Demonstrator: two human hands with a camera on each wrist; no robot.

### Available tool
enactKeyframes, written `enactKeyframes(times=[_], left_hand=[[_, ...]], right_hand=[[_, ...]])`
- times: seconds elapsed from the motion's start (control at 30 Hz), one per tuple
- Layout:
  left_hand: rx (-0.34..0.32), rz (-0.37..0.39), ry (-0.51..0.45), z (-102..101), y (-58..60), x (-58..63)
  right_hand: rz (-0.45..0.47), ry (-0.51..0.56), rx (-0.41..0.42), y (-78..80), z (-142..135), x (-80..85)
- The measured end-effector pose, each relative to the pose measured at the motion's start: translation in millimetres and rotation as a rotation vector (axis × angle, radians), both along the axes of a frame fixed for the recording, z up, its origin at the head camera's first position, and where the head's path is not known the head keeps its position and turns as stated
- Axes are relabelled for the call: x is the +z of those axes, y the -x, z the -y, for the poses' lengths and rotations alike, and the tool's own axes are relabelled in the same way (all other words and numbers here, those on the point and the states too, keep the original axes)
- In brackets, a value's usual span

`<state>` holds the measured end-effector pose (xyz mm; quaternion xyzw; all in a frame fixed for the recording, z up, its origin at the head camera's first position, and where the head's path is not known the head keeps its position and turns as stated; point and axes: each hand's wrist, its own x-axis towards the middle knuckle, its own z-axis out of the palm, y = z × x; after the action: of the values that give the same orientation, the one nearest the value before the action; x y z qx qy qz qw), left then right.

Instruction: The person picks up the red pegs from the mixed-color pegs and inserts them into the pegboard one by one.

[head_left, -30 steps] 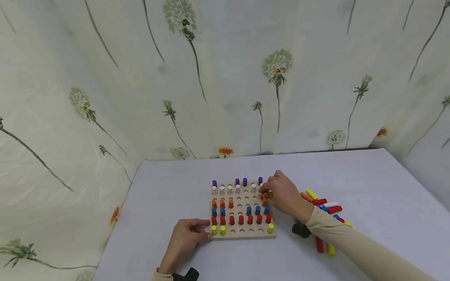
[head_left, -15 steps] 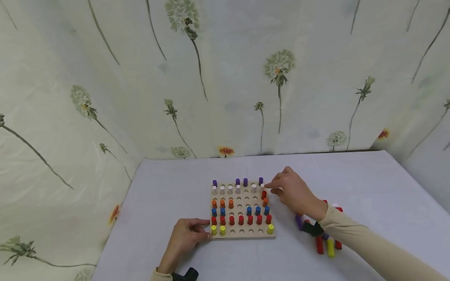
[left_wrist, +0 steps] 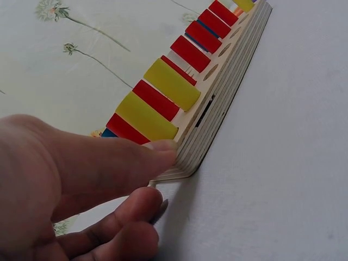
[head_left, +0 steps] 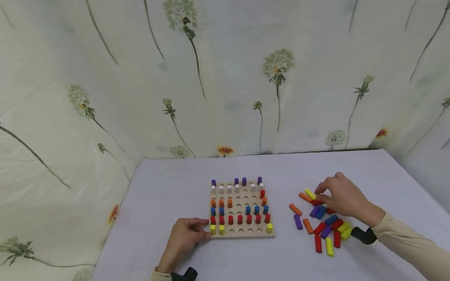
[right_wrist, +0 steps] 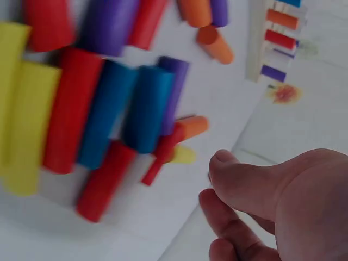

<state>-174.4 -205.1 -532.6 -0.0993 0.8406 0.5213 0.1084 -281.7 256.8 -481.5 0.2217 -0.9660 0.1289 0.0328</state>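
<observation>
A wooden pegboard (head_left: 245, 235) lies on the table with rows of upright purple, white, orange, blue, red and yellow pegs. My left hand (head_left: 185, 237) grips its near left corner; in the left wrist view the thumb (left_wrist: 157, 152) presses against the corner beside a yellow peg (left_wrist: 147, 116). To the right, my right hand (head_left: 344, 196) hovers over the far side of a loose peg pile, near a yellow peg (head_left: 310, 194) and a red peg (head_left: 317, 202). Thumb and fingers are apart, with nothing between them. A single red peg (head_left: 262, 194) stands at the board's right edge.
Loose pegs lie scattered right of the board, among them an orange peg (head_left: 295, 208), a purple peg (head_left: 298, 222) and a blue peg (head_left: 331, 219). A white cloth covers the table (head_left: 167, 179). Behind it hangs a flower-patterned curtain (head_left: 230, 74).
My right hand has let go of a red peg, now standing at the board's right edge, and has moved right to the loose pegs. The left hand stays at the board's corner.
</observation>
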Motion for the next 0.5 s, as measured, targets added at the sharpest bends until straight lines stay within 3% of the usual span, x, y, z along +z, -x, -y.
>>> enactKeyframes(times=[0.23, 0.5], left_hand=[[-0.001, -0.015, 0.004, 2, -0.7, 1.2], [-0.020, -0.051, -0.017, 2, -1.6, -0.8]], right_hand=[[0.081, 0.039, -0.011, -0.5, -16, -15.7], [0.083, 0.004, 0.039, -2.7, -18, -26.9]])
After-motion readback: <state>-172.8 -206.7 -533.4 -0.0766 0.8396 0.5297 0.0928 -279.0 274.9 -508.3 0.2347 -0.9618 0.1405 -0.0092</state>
